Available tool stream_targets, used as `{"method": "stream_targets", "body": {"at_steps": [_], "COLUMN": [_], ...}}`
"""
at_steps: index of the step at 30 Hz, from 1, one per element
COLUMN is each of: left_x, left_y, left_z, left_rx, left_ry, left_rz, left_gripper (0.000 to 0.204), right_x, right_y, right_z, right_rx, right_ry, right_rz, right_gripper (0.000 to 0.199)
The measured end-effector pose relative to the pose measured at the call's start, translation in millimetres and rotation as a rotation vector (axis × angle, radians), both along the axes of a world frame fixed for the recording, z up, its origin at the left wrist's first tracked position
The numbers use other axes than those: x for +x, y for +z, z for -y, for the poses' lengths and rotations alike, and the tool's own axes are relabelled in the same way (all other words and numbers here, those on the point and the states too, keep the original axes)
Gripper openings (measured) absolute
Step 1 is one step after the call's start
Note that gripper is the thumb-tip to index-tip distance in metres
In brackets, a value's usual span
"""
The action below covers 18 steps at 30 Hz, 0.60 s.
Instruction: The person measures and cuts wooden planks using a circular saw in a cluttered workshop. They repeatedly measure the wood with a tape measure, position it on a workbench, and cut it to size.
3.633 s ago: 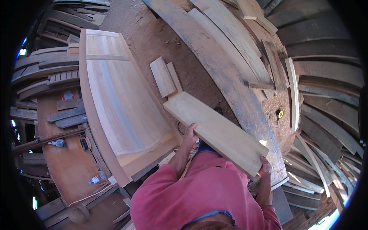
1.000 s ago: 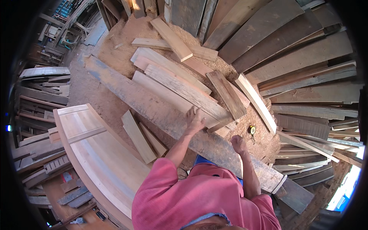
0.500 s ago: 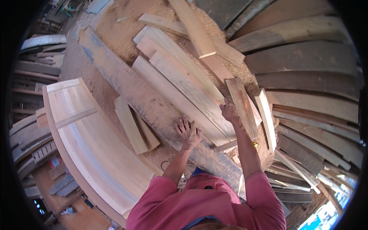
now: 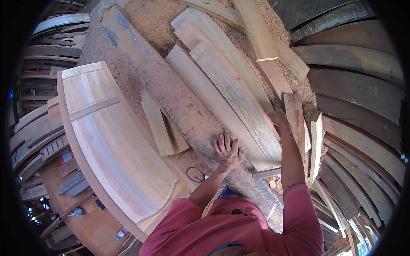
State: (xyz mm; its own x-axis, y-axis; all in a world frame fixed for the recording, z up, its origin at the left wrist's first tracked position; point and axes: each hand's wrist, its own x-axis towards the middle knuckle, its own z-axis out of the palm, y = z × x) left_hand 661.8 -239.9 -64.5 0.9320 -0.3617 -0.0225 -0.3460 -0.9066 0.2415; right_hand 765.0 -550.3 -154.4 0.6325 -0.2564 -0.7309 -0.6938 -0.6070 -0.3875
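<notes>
My left hand (image 4: 228,151) rests open, fingers spread, bracing on the long grey beam (image 4: 171,91), while my right hand (image 4: 278,118) grips the near right edge of a pale plank (image 4: 232,91) stacked just beyond.

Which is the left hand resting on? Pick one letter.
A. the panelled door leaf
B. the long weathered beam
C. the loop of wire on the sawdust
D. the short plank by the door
B: the left hand lies spread flat, palm down, on the long weathered beam, apart from the door leaf.
</notes>
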Motion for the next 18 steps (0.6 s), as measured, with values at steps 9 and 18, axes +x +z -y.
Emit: {"method": "stream_targets", "body": {"at_steps": [9, 18], "left_x": [-1.7, -2.5], "left_y": [-2.0, 7.7], "left_z": [-0.6, 0.2], "left_rx": [-0.019, 0.026], "left_ry": [0.022, 0.010], "left_rz": [-0.008, -0.029], "left_gripper": [0.052, 0.049], "right_x": [3.9, 59.6], "right_y": [37.0, 177.0], "right_z": [1.9, 38.4], "right_rx": [-0.015, -0.121], "right_ry": [0.041, 0.080], "right_rz": [0.055, 0.254], "right_gripper": [0.091, 0.055]}}
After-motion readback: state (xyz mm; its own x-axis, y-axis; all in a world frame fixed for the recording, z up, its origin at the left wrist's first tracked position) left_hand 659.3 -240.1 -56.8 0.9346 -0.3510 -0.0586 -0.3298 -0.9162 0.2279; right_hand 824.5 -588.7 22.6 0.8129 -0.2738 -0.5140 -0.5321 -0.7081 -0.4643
